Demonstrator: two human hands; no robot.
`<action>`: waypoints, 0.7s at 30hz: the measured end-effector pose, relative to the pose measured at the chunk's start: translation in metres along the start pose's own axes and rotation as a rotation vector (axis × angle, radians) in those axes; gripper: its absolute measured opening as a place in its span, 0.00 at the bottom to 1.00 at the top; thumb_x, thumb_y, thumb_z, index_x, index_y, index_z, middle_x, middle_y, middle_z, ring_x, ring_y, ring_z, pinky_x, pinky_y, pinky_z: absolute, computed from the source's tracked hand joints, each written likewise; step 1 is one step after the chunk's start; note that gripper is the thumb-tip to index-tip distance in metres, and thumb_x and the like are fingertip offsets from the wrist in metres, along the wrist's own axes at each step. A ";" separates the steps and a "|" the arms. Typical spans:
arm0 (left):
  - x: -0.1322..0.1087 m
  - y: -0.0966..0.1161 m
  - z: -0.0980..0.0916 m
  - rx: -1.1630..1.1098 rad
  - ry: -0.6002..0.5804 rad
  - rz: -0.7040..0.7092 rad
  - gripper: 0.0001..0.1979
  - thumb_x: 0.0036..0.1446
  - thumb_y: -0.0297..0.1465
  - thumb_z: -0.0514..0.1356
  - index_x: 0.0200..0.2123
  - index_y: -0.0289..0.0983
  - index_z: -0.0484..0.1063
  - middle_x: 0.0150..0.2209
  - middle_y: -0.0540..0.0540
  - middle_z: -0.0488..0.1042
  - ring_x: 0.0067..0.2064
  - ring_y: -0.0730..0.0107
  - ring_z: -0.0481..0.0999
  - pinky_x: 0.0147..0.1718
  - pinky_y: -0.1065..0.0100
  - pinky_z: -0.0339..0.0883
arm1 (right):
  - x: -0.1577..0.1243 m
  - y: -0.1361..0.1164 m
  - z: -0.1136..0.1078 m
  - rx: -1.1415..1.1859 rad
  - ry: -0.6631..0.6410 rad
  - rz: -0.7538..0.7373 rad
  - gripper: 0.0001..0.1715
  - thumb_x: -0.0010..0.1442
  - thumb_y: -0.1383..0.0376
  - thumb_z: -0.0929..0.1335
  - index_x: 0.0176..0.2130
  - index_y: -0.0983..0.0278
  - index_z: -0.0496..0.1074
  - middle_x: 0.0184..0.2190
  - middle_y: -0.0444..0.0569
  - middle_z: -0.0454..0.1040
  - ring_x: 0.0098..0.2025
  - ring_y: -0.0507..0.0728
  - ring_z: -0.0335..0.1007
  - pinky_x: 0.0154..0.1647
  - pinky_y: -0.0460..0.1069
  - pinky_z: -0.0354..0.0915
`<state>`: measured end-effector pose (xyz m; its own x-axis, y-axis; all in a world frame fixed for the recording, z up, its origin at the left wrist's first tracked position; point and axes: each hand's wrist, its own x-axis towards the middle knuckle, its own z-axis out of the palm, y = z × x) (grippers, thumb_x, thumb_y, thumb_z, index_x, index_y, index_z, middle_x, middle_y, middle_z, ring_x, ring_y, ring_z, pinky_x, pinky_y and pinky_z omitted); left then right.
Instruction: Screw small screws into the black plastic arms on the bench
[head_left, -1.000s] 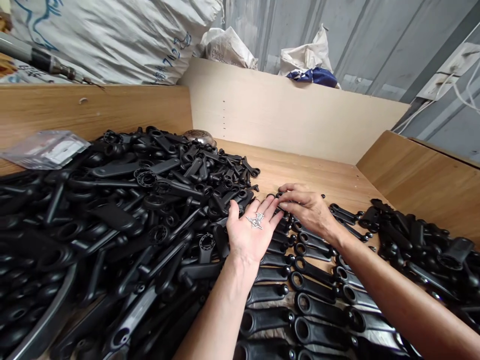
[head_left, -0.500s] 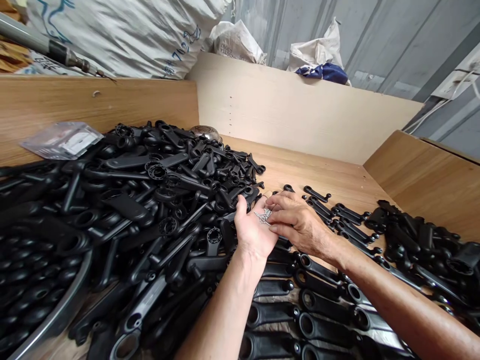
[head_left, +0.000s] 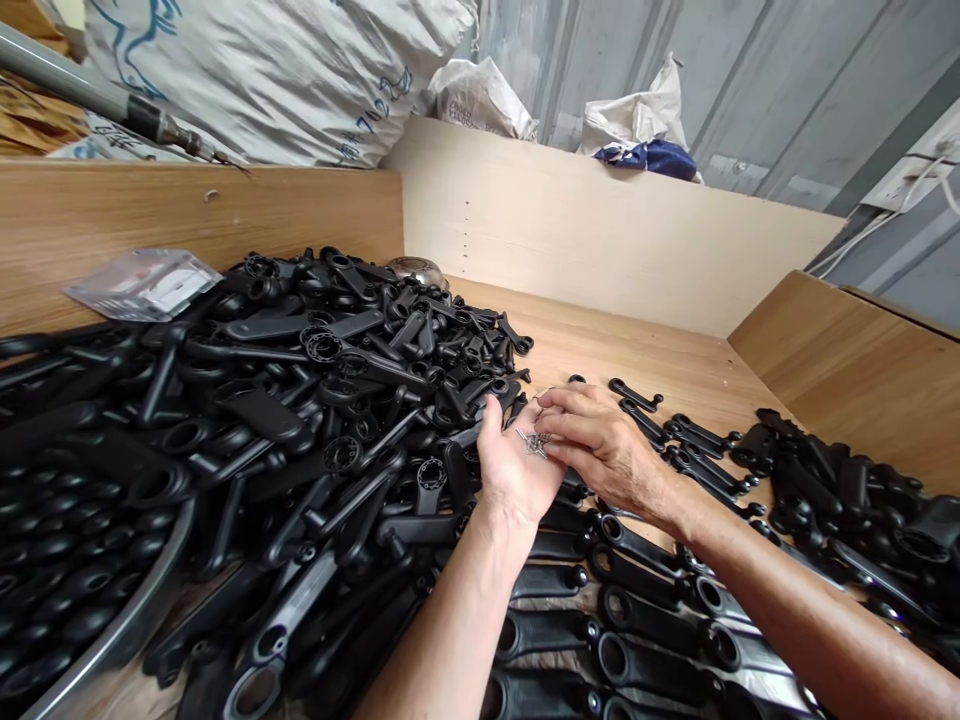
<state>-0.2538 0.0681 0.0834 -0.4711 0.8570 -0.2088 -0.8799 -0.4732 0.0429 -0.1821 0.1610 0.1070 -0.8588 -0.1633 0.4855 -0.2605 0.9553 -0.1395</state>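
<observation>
My left hand is palm up over the wooden table, cupping a small cluster of silver screws. My right hand lies across it from the right, its fingertips pinching among the screws. Under both hands run rows of black plastic crank handles laid side by side. A big loose heap of the same black handles fills the table to the left of my left hand.
A clear plastic bag lies on the heap at the far left. A metal bowl rim holding black parts is at the lower left. Another black pile sits at right. Wooden boards wall the table; white sacks stand behind.
My left palm has curled up from flat and open. My right hand moved from the handles beyond it onto the palm and picks at the screws. The view shifted slightly.
</observation>
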 end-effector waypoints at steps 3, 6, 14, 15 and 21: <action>-0.001 0.000 0.000 -0.003 0.010 -0.001 0.30 0.61 0.48 0.41 0.28 0.29 0.69 0.26 0.43 0.68 0.27 0.71 0.69 0.29 0.72 0.65 | 0.003 -0.002 0.003 -0.041 -0.037 -0.025 0.14 0.62 0.70 0.61 0.36 0.67 0.75 0.44 0.54 0.71 0.48 0.61 0.63 0.49 0.57 0.62; -0.002 -0.001 0.002 -0.001 0.010 -0.010 0.31 0.61 0.48 0.40 0.28 0.28 0.70 0.29 0.40 0.71 0.31 0.67 0.72 0.32 0.69 0.67 | 0.004 -0.003 0.006 -0.036 -0.038 -0.014 0.14 0.61 0.71 0.62 0.33 0.68 0.76 0.43 0.56 0.72 0.47 0.62 0.62 0.47 0.58 0.63; -0.002 -0.001 0.002 -0.032 -0.052 -0.008 0.32 0.62 0.47 0.39 0.30 0.27 0.71 0.30 0.38 0.72 0.32 0.67 0.74 0.32 0.72 0.68 | 0.008 -0.002 0.002 0.197 0.028 0.130 0.09 0.58 0.71 0.64 0.31 0.67 0.75 0.42 0.54 0.72 0.45 0.59 0.65 0.46 0.56 0.62; -0.001 -0.001 0.002 -0.036 -0.062 -0.005 0.32 0.62 0.47 0.39 0.31 0.27 0.72 0.30 0.38 0.72 0.32 0.68 0.74 0.32 0.71 0.68 | 0.009 -0.003 0.001 0.273 0.045 0.163 0.08 0.57 0.71 0.65 0.31 0.67 0.75 0.42 0.53 0.72 0.44 0.58 0.66 0.46 0.55 0.62; 0.001 -0.003 -0.003 -0.036 -0.062 0.013 0.31 0.62 0.47 0.41 0.26 0.28 0.70 0.27 0.41 0.70 0.30 0.69 0.73 0.31 0.72 0.68 | 0.015 -0.011 -0.007 0.707 0.029 0.471 0.06 0.52 0.67 0.66 0.26 0.65 0.73 0.31 0.47 0.74 0.35 0.53 0.68 0.38 0.48 0.64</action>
<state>-0.2513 0.0700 0.0806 -0.4864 0.8612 -0.1475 -0.8714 -0.4905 0.0095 -0.1889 0.1501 0.1220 -0.9376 0.2281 0.2624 -0.1015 0.5421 -0.8341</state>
